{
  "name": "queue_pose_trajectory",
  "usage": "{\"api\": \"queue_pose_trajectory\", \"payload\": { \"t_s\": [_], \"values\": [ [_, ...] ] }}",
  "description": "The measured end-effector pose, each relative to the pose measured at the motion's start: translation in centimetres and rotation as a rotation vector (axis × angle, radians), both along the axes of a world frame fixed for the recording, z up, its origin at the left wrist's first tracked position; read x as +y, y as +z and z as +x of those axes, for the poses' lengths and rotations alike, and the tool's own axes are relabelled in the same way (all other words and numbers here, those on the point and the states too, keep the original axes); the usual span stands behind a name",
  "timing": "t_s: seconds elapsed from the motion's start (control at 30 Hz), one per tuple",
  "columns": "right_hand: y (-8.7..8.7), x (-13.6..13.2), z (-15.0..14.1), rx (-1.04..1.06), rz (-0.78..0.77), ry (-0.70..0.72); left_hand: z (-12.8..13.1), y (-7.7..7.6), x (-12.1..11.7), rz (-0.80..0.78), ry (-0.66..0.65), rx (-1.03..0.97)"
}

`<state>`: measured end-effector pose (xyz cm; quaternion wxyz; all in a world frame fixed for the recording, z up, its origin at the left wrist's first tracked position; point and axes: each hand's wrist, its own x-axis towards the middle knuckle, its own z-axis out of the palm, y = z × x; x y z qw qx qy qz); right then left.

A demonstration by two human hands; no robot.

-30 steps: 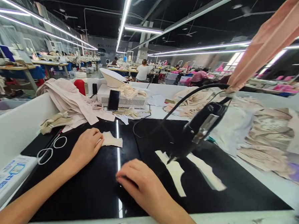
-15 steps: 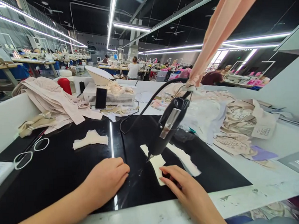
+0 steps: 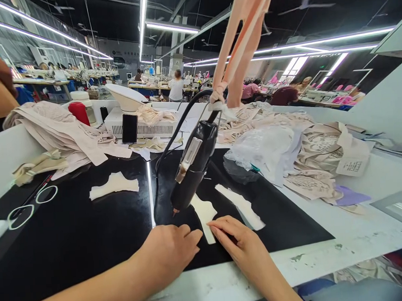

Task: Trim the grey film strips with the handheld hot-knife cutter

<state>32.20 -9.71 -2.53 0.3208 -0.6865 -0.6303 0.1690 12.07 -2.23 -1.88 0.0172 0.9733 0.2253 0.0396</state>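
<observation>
A cream cut piece (image 3: 204, 211) of fabric or foam lies on the black mat (image 3: 118, 235). My right hand (image 3: 244, 238) pinches its right edge between thumb and fingertips. Just left of that piece, my left hand (image 3: 169, 251) is closed with fingers curled; what they hold, if anything, is hidden. Above my left hand hangs a black gun-like tool (image 3: 197, 164) with a metal lever and narrow tip, tilted down to the left. Pink fabric strips (image 3: 237, 40) hold it up. Other cream pieces lie left (image 3: 114, 185) and right (image 3: 242, 206).
A black cord (image 3: 178, 138) loops behind the tool. Pale pink fabric (image 3: 65, 130) is heaped at the back left, near a phone (image 3: 130, 128) and red thread cone (image 3: 78, 113). White glasses (image 3: 20, 217) lie left. Plastic bags (image 3: 268, 151) and lacy garments (image 3: 319, 153) fill the right.
My left hand has moved right, closer to the cream piece. The hanging tool has swung left, off the piece. My right hand keeps its pinch. Part of a person appears at the left edge.
</observation>
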Motion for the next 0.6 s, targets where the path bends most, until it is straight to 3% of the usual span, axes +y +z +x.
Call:
{"api": "queue_pose_trajectory", "payload": {
  "t_s": [0.27, 0.6],
  "values": [
    [0.2, 0.6, 0.4, 0.062, -0.037, -0.029, 1.6, -0.5, -0.6, 0.078, 0.055, 0.059],
    [0.3, 0.8, 0.6, 0.11, -0.071, -0.067, 1.0, -1.0, -0.3, 0.035, 0.029, -0.031]
  ]
}}
